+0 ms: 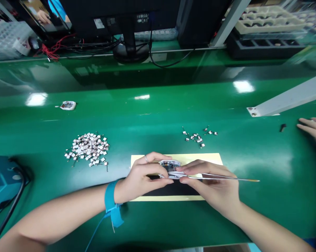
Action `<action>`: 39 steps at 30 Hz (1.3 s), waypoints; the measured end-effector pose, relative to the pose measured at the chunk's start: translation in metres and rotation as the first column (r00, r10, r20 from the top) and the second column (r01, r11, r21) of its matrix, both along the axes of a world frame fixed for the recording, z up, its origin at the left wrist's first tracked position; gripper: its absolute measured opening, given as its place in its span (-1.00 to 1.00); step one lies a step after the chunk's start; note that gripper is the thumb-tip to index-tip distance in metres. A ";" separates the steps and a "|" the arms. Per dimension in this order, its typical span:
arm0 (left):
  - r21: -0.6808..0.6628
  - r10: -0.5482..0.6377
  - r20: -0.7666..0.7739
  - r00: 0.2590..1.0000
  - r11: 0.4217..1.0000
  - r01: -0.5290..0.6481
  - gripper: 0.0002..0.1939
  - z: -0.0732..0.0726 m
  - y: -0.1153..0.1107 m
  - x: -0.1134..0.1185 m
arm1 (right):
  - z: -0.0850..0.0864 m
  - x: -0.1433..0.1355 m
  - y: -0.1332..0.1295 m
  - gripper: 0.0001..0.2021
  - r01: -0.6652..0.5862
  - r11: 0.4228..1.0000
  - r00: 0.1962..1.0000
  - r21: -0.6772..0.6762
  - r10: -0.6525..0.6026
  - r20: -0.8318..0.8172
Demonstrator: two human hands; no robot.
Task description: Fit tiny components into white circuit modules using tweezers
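My left hand (147, 171), with a ring and a blue wrist strap (111, 199), grips a small white-cased electronic device (170, 164) whose circuit board shows. In my right hand (212, 182) is a pair of metal tweezers (212, 176), held between thumb and fingers, its tips at the device. Whether the tips pinch a part I cannot tell. Below both hands lies a black mat (168, 189) with a pale yellow border. Beyond it are a large pile of small white parts with dark leads (88, 147) on the left and a smaller scatter of them (197, 137) on the right.
Another open white device (68, 105) lies at the far left of the green table (116, 115). A monitor stand (130, 45) and cables are at the back. A white metal bracket (291, 96) juts in from the right, near another person's hand (314, 127) and a small black piece (283, 127).
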State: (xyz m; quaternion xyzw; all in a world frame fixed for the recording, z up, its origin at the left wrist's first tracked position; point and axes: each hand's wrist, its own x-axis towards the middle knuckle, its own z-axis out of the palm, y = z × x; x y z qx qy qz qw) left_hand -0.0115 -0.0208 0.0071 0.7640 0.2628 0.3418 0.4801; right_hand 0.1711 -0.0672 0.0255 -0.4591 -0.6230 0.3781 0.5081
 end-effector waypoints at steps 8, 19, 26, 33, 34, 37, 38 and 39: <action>-0.006 0.024 -0.008 1.000 1.000 -0.024 -0.91 0.002 0.002 0.000 | 0.003 0.005 0.000 -0.71 -0.019 0.997 0.996 -0.074 0.013 -0.086; -0.068 0.044 -0.006 0.999 0.997 -0.045 -0.85 -0.002 0.000 -0.002 | 0.008 0.007 -0.002 -0.74 -0.119 0.990 0.991 0.069 0.114 0.074; -0.064 0.050 -0.011 0.999 0.997 -0.051 -0.86 -0.002 0.000 -0.001 | 0.006 0.007 -0.004 -0.71 -0.133 0.987 0.984 0.088 0.121 0.130; -0.085 0.046 -0.006 0.999 0.995 -0.046 -0.86 -0.003 0.001 -0.001 | 0.008 0.009 -0.004 -0.70 -0.175 0.980 0.976 0.090 0.161 0.145; -0.084 0.046 -0.006 0.999 0.995 -0.046 -0.86 -0.003 0.001 -0.001 | 0.008 0.009 -0.004 -0.71 -0.173 0.980 0.977 0.096 0.158 0.143; -0.071 0.048 -0.011 0.999 0.996 -0.049 -0.87 -0.002 0.000 -0.001 | 0.009 0.007 -0.003 -0.73 -0.167 0.980 0.978 0.113 0.150 0.141; -0.068 0.052 -0.012 0.999 0.996 -0.053 -0.87 -0.002 0.000 -0.001 | 0.008 0.007 -0.003 -0.72 -0.161 0.981 0.980 0.111 0.145 0.138; -0.068 0.057 -0.010 0.998 0.996 -0.057 -0.86 -0.003 -0.001 -0.001 | 0.008 0.007 -0.004 -0.72 -0.152 0.982 0.982 0.108 0.138 0.129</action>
